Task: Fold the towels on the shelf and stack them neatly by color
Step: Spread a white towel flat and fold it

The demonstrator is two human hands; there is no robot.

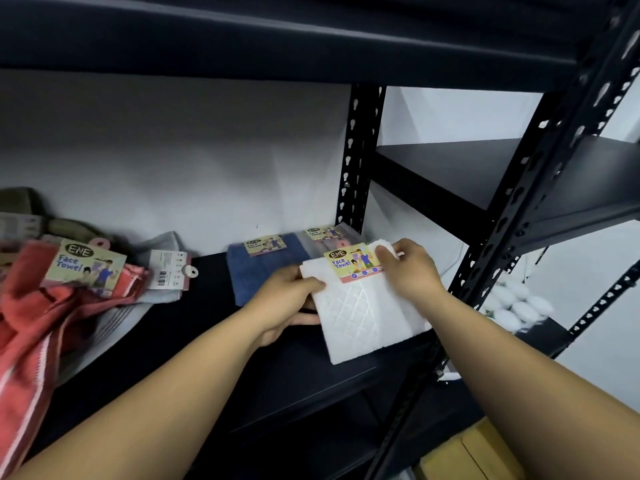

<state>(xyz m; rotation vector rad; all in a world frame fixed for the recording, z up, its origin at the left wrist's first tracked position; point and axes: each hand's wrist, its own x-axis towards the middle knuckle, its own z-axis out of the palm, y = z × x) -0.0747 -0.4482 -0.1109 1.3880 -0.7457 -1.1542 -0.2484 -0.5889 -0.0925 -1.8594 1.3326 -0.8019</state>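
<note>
Centre-right of frame: left hand [289, 299] and right hand [410, 268] are pinching the folded white towel [367, 317] over the shelf [207, 341]. Likely soft, light, floppy; gripping opposite edges is supporting it.

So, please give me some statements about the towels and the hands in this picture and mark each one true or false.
1. Both hands hold the white towel. True.
2. The blue towel lies folded behind the left hand. True.
3. The red towel is folded flat. False: it lies crumpled at the left.
4. The right hand rests on the blue towel. False: it pinches the white towel's far corner.
</note>
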